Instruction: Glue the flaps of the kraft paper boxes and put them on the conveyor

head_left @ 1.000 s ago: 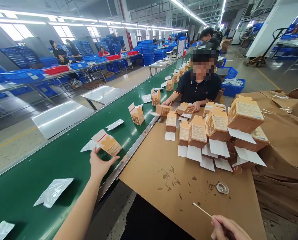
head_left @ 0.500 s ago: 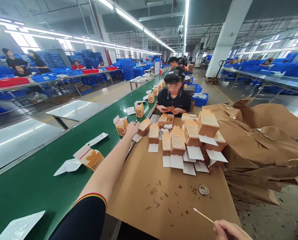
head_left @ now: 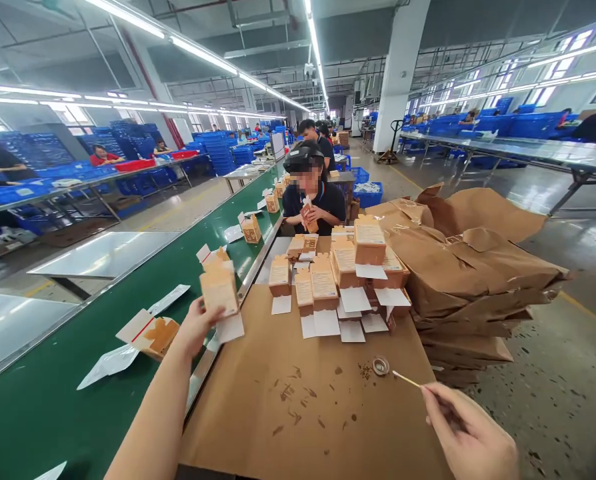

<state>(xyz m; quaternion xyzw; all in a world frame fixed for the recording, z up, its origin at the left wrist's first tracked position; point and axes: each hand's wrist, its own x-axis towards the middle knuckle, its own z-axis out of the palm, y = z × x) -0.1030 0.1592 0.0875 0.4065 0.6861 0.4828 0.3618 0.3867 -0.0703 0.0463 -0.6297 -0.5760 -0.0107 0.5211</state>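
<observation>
My left hand [head_left: 201, 325] is closed on a small orange-and-white carton [head_left: 219, 291], raised over the edge of the green conveyor belt. The carton's white flap hangs down, and its print is blurred by motion. Between the thumb and fingers of my right hand [head_left: 471, 430] is a cotton swab [head_left: 407, 379], its white tip pointing left. Just left of that tip a small clear round dish [head_left: 381, 365] rests on the brown cardboard table top [head_left: 258, 413]. A stack of similar cartons [head_left: 324, 283], several with white flaps out, stands farther back on the cardboard.
On the green belt [head_left: 103, 393] at left are an open carton [head_left: 153, 335] and white pouches [head_left: 109, 363]. Brown paper bundles [head_left: 458, 280] are piled along the right side. A co-worker [head_left: 314, 193] across the table holds a carton. Dark smears mark the cardboard.
My left hand has picked up a carton beside the belt and brought it nearer and left. My right hand has come further into view, with the swab tip closer to the dish.
</observation>
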